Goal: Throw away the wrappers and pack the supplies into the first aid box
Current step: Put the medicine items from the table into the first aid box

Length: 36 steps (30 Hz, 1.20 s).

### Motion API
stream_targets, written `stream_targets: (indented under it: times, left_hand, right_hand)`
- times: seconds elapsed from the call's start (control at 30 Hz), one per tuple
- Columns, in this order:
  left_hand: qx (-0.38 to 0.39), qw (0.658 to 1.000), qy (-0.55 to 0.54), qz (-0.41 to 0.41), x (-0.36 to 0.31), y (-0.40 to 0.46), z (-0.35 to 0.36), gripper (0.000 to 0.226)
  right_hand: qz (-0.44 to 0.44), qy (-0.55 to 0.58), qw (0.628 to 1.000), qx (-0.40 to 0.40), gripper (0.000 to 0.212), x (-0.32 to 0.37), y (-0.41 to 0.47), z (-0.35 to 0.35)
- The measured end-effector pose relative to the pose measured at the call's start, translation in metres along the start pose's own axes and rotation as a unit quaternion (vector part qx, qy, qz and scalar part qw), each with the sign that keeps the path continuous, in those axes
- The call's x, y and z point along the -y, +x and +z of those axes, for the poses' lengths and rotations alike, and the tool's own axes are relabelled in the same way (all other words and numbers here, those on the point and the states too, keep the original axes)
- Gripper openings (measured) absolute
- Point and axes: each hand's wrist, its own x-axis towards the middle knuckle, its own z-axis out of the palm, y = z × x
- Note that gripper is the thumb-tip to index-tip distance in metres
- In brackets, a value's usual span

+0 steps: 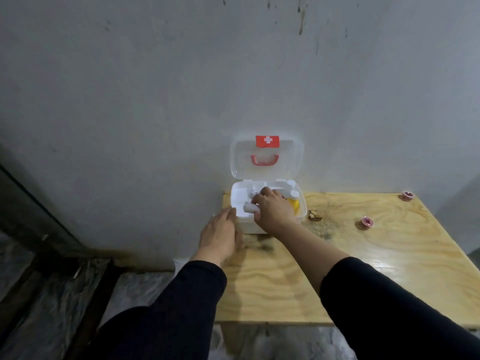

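Note:
A white first aid box (239, 196) stands open at the back left of the wooden table (337, 255), its lid (291, 165) with a red cross and red handle leaning on the wall. My right hand (272, 211) is inside the box, its fingers curled round a white roll of gauze (250, 207). Beside the hand a yellow item (296, 205) and a small white bottle (294, 194) lie in the box. My left hand (220, 229) rests with straight fingers against the box's left front corner. Two pink tape rolls lie on the table, one (367, 222) mid-right and one (407, 195) far right.
A dark stain and a small brown scrap (314, 216) mark the table just right of the box. The grey wall (181, 100) stands right behind the table. Left of the table the floor (52, 294) is covered with plastic sheeting and dark beams.

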Motion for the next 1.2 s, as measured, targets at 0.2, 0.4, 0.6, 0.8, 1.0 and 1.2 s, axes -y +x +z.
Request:
stream_targets:
  times: [0.2,0.4,0.6,0.8,1.0,1.2]
  left_hand:
    - [0.060,0.997,-0.007,0.040,0.029,0.050,-0.014,0.067]
    - [0.103,0.989,0.024,0.101,0.029,0.079,-0.018,0.075]
    - [0.136,0.983,-0.021,0.121,0.026,0.089,-0.019,0.075]
    - [0.100,0.982,0.052,0.151,0.014,0.111,-0.035,0.050]
    - [0.134,0.971,0.026,0.198,-0.044,0.127,-0.048,0.047]
    - [0.185,0.951,0.033,0.247,-0.121,0.138,-0.022,0.046]
  right_hand:
    - [0.046,0.031,0.995,0.079,0.035,0.015,0.038,0.013]
    - [0.142,0.135,0.979,0.047,0.052,0.005,0.077,0.004]
    - [0.202,0.142,0.968,0.052,0.049,0.004,0.079,0.020]
    - [0.215,0.185,0.959,-0.018,0.033,-0.011,0.071,-0.010]
    - [0.276,0.133,0.952,0.022,0.034,-0.060,0.033,-0.046]
    - [0.342,0.095,0.932,0.077,0.037,-0.134,-0.015,-0.061]
